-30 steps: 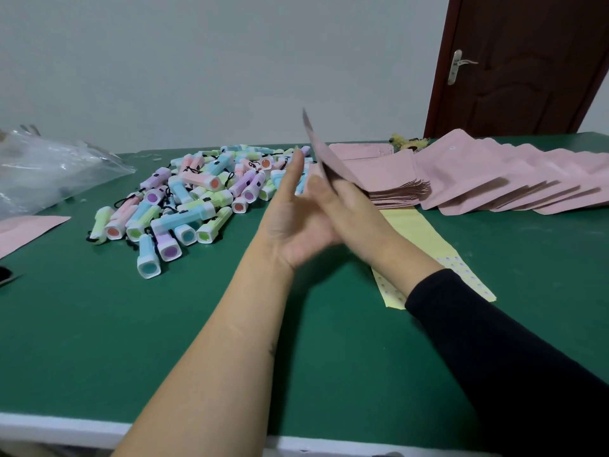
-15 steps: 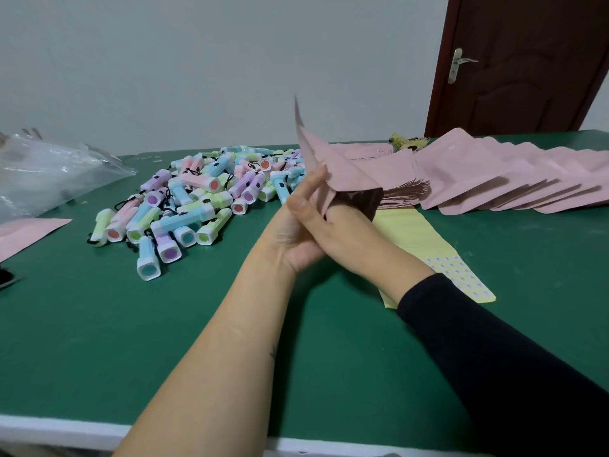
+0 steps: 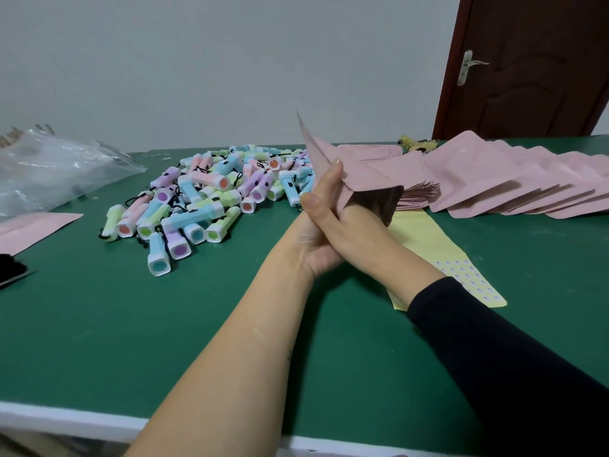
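Over the middle of the green table [image 3: 131,324], both my hands hold up one pink pouch [image 3: 356,173]. My left hand [image 3: 316,255], on a bare arm, grips it from behind with one finger raised along its side. Coming in from a black sleeve, my right hand [image 3: 356,232] lies across the left hand. Its thumb is outside the pouch and its fingers are tucked into the mouth, which gapes dark on the right. Behind my hands and to their left lies a pile of several small pastel flashlights [image 3: 211,199].
A fanned row of pink pouches [image 3: 510,179] lies at the back right. A yellow sheet with small stickers [image 3: 438,245] lies under my right wrist. At the left are a clear plastic bag [image 3: 49,166], another pink pouch [image 3: 29,225] and a black object [image 3: 10,272]. A brown door [image 3: 534,67] stands behind.
The pouch was held flat and edge-on a second ago. Its mouth has now spread open and my right fingers have slid into it. My arms have hardly shifted.
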{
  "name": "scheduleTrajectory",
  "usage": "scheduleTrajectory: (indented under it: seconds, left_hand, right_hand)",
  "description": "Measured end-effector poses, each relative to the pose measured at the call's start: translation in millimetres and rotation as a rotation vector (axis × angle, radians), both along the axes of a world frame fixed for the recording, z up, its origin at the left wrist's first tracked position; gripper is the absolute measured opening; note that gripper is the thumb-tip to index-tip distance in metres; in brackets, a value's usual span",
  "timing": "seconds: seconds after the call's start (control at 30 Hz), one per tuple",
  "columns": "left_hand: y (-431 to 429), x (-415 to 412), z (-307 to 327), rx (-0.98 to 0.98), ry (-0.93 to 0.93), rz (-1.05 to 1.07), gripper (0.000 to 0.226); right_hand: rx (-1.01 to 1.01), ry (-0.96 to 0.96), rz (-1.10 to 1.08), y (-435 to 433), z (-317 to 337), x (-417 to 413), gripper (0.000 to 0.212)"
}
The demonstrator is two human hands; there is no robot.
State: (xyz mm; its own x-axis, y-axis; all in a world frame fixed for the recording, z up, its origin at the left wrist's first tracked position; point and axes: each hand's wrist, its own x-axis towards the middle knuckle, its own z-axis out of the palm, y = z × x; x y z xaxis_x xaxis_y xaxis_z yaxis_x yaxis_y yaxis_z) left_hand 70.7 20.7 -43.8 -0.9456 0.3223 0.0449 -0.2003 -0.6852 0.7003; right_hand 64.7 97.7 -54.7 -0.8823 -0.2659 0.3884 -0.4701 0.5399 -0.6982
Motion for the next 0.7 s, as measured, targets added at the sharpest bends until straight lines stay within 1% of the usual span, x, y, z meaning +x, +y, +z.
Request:
scheduleTrajectory:
  seconds: [0.1, 0.17, 0.23, 0.3, 0.37, 0.4, 0.43, 0.5, 0.57, 0.63, 0.67, 0.7]
  left_hand:
    - [2, 1, -2, -0.015, 0.016, 0.085, 0.031]
    - [-1, 0, -3, -0.022, -0.015, 0.153, 0.032]
    - [-3, -4, -3, -0.039, -0.04, 0.205, 0.032]
    - [-6, -6, -2, -0.049, -0.06, 0.207, 0.026]
    - [-8, -9, -3, -0.054, -0.065, 0.26, 0.03]
    - [-9, -9, -2, -0.031, -0.05, 0.263, 0.029]
    - [-10, -9, -2, 0.0, -0.04, 0.243, 0.031]
    - [-16, -9, 0, 0.07, -0.043, 0.224, 0.037]
    - [-26, -8, 5, 0.178, -0.067, 0.216, 0.04]
    - [-38, -7, 13, 0.316, -0.09, 0.267, 0.048]
    - [-45, -8, 17, 0.39, -0.096, 0.326, 0.056]
    - [-53, -8, 21, 0.457, -0.097, 0.39, 0.062]
  right_hand:
    - [0.066, -0.029, 0.013, 1, 1, 5, 0.099]
    - [0.136, -0.012, 0.017, -1, 2, 9, 0.088]
    - [0.225, 0.027, 0.027, -3, 3, 11, 0.084]
    - [0.285, 0.08, 0.048, -5, 4, 13, 0.09]
    - [0.378, 0.16, 0.049, -6, 3, 11, 0.102]
    - [0.419, 0.181, 0.044, -6, 5, 11, 0.103]
    - [0.427, 0.189, 0.049, -6, 6, 12, 0.098]
    - [0.354, 0.207, 0.093, -5, 10, 14, 0.075]
    - [0.243, 0.277, 0.095, -4, 12, 15, 0.062]
    - [0.024, 0.393, 0.034, -4, 10, 14, 0.038]
    - [-0.118, 0.413, -0.003, -6, 8, 12, 0.028]
    - [-0.251, 0.386, -0.04, -7, 6, 10, 0.02]
